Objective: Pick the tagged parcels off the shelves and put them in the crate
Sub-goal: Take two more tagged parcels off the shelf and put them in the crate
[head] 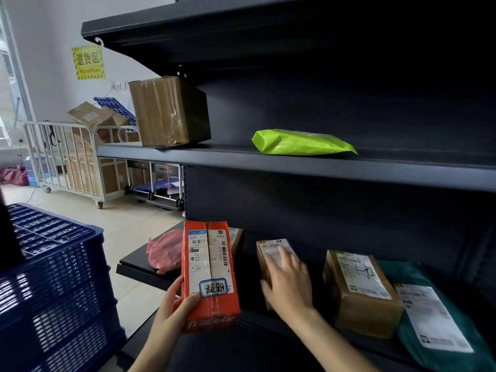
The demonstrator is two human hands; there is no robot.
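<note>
- Orange parcel (210,275) is held upright by the left hand (174,304), in front of the lower shelf (139,267) edge and clear of the shelf surface.
- Left fingers are clenched round the parcel's lower left side; the thumb is pressed on its front face, just beside the tag. The other fingertips are hidden behind the parcel.
- Tag (214,288): a white sticker with a blue border and handwritten characters, stuck low on the parcel's front, below the shipping label.
- Right hand (290,285) is laid on a small brown box (269,251) lying on the lower shelf.
- Right fingers (284,255) are nearly straight and spread over the box's label; the thumb is seen against the box's left side. A full grasp is not shown.
- No tag can be made out on the small brown box; its top is partly covered by the hand.
- Blue crate (53,277) is seen at the left, near the left hand and apart from the orange parcel.
- Also on the lower shelf: a pink bag (165,253) at the left end, a larger brown box (359,291) right of the right hand, and a teal mailer (442,318) just beside it.
- On the middle shelf (295,165): a taped cardboard box (169,111) at the left end and a green mailer (303,142), well apart.
</note>
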